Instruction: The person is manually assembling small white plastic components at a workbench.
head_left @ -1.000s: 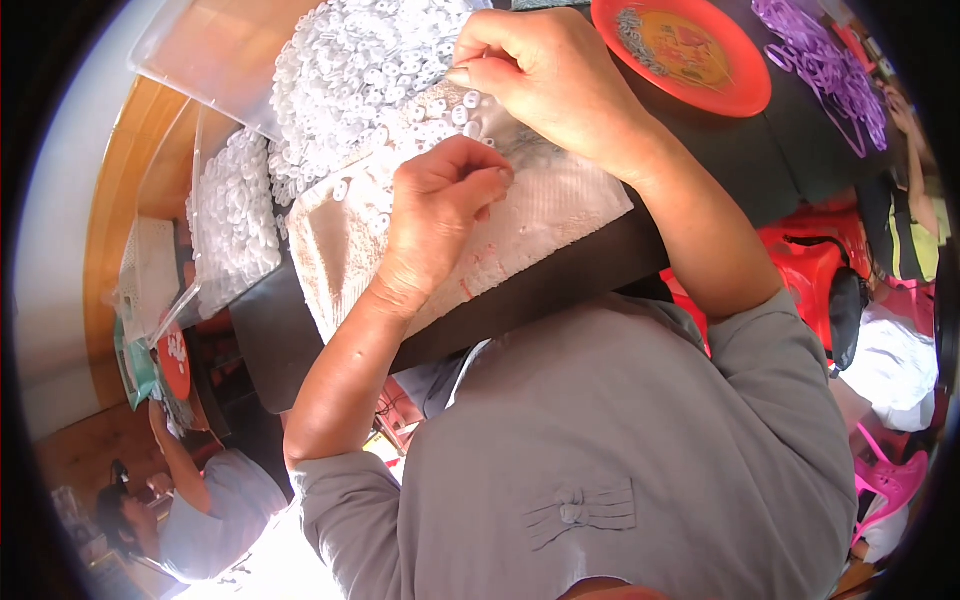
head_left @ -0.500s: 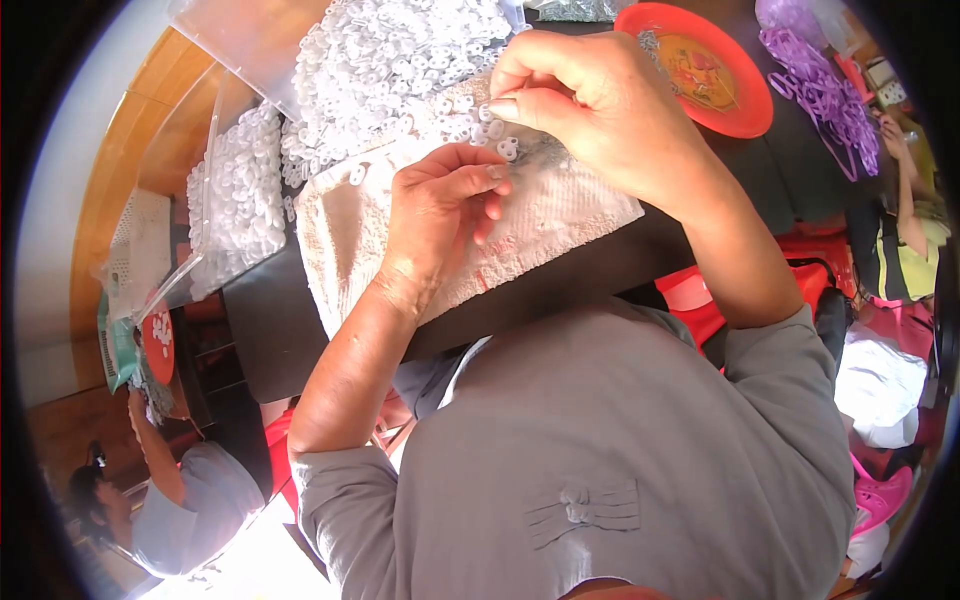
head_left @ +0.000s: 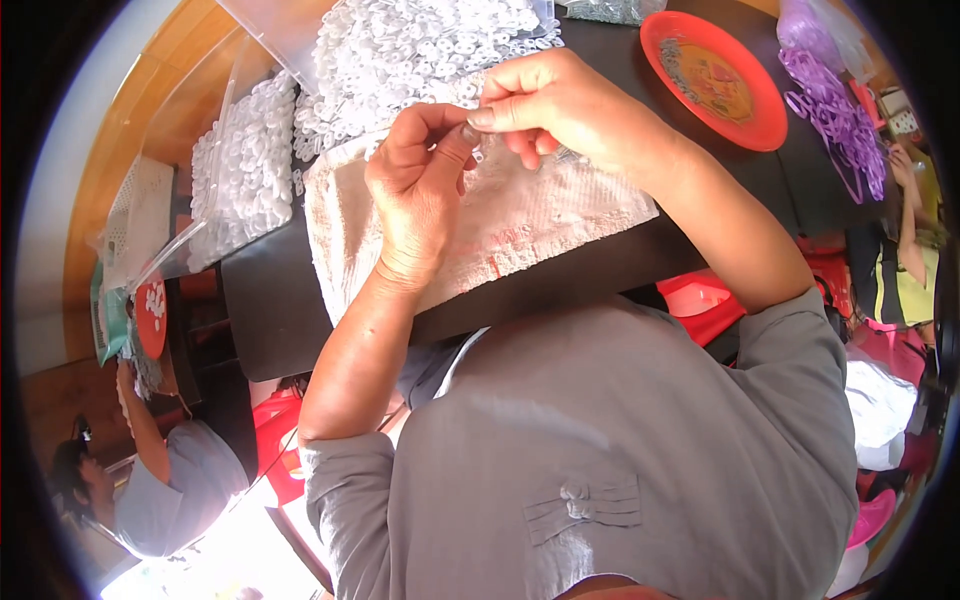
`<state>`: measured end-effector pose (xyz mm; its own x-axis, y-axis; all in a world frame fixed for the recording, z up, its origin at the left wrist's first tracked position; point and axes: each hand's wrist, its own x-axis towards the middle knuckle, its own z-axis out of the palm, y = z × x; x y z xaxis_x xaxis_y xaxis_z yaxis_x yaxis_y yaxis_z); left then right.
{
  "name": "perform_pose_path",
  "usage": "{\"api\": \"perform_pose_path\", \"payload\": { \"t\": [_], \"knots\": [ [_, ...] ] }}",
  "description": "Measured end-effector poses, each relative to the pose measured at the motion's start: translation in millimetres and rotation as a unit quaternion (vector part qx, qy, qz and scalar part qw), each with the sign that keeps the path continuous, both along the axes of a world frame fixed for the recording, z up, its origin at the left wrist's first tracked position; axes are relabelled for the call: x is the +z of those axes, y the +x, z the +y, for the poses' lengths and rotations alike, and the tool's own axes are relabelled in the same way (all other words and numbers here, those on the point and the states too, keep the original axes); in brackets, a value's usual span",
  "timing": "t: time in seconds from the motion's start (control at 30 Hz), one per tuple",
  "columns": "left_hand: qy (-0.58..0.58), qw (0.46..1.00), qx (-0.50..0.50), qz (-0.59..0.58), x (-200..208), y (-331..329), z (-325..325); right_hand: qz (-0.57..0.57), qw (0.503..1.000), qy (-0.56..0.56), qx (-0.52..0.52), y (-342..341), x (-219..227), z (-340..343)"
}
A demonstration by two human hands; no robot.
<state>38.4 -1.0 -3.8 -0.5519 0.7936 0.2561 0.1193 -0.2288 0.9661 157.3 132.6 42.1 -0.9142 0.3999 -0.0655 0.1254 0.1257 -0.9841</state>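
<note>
Over a beige towel (head_left: 500, 235), my left hand (head_left: 418, 185) and my right hand (head_left: 560, 108) meet at the fingertips. Each is closed in a pinch of thumb and forefinger; whatever sits between them is too small to make out. Just beyond the hands lies a big heap of small white plastic pieces with holes (head_left: 390, 65), spilling onto the towel's far edge. A red plate (head_left: 770, 120) with small silvery metal parts (head_left: 685, 75) along its left side stands to the right of my right hand.
Left of the heap is a clear bin of white pieces (head_left: 245, 165). Purple straps (head_left: 830, 110) lie at the far right of the dark table (head_left: 270, 310). At lower left another person (head_left: 185, 480) works by a red plate (head_left: 150, 320); another person's arm (head_left: 908, 190) shows at right.
My hands have come together, the left one rising to the right hand's fingertips. The right hand has moved slightly nearer to me. The whole view has shifted a little.
</note>
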Motion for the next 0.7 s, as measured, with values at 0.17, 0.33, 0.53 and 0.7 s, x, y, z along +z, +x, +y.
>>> {"api": "perform_pose_path", "payload": {
  "t": [0.17,0.33,0.53,0.7],
  "knots": [
    [0.044,0.995,0.033,0.085,-1,-3,0,0.003,0.999,-0.042,-0.019,-4,1,-4],
    [-0.036,0.998,0.017,-0.044,16,-2,-6,0.030,0.998,-0.030,-0.037,-3,-4,-4],
    [-0.118,0.941,0.016,0.318,6,-14,-1,0.094,0.993,0.075,-0.010,6,-15,3],
    [-0.149,0.795,0.028,0.587,-11,-19,7,0.098,0.988,0.121,-0.010,9,-21,7]
  ]
}}
